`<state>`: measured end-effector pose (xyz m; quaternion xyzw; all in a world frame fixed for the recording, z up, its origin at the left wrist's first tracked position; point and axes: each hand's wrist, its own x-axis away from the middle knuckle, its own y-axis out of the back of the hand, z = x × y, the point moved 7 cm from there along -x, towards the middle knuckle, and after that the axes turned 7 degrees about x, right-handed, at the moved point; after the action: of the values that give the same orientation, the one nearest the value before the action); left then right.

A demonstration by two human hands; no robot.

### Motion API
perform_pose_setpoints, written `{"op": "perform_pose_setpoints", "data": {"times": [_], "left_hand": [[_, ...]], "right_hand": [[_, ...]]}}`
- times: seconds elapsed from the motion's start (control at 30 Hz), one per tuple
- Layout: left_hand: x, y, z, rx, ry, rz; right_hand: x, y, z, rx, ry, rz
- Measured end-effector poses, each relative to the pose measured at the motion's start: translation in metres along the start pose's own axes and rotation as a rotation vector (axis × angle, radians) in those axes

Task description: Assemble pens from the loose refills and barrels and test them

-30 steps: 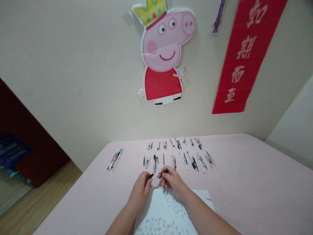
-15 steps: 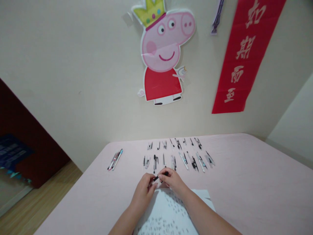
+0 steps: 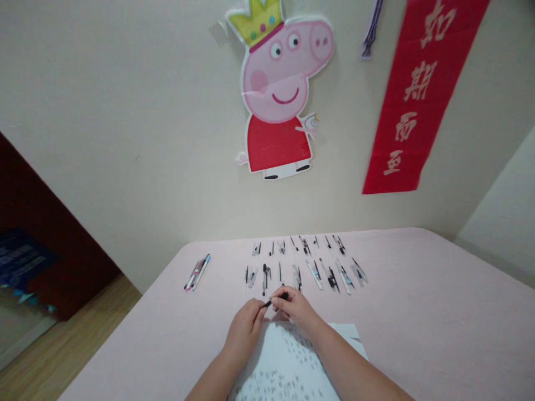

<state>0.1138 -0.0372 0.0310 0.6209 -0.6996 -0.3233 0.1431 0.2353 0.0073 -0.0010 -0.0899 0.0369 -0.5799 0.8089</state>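
The left hand point(image 3: 246, 326) and the right hand point(image 3: 295, 306) meet over the far edge of the written sheet point(image 3: 282, 365), fingers curled and well bent. The left hand's thumb and forefinger pinch one end of a slim black pen part point(image 3: 268, 304), which lies slantwise in the gap between the hands, its other end reaching the right hand's fingertips. The right hand also grips a dark piece point(image 3: 285, 296) at its thumb and forefinger; whether this is joined to the slim part cannot be told. Both forearms pass over the sheet, covering some of its handwriting. Just beyond the sheet, a near row of pen parts point(image 3: 314, 275), black, clear and pale blue, lies on the pink tabletop point(image 3: 418, 301); a far row of smaller-looking parts point(image 3: 304, 245) sits farther from the sheet, close to the wall point(image 3: 125, 139). Well to the left of the sheet and beyond it, a few pens point(image 3: 201, 273) lie side by side in a slanted bunch. On the wall, above and beyond the sheet, is a pig cutout point(image 3: 279, 142) with a yellow crown; up to the sheet's right hang a purple strip point(image 3: 371, 30) and a red banner point(image 3: 412, 111) with pale characters.
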Motion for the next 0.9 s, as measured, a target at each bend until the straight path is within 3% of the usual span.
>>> {"op": "perform_pose_setpoints", "data": {"times": [0.3,0.47,0.67,0.9], "left_hand": [[0.0017,0.0042,0.0059,-0.027,0.041,-0.101],[0.0005,0.0014,0.0007,-0.038,0.001,-0.019],[0.0015,0.0050,0.0028,-0.068,0.051,-0.057],[0.0009,0.0002,-0.0009,-0.095,-0.018,0.010]], "right_hand": [[0.0016,-0.0009,0.0024,-0.041,-0.019,0.003],[0.0008,0.0004,0.0016,-0.053,0.000,0.000],[-0.0024,0.0024,-0.0037,-0.046,-0.010,-0.005],[-0.0002,0.0020,0.0007,-0.045,0.000,-0.009]]}}
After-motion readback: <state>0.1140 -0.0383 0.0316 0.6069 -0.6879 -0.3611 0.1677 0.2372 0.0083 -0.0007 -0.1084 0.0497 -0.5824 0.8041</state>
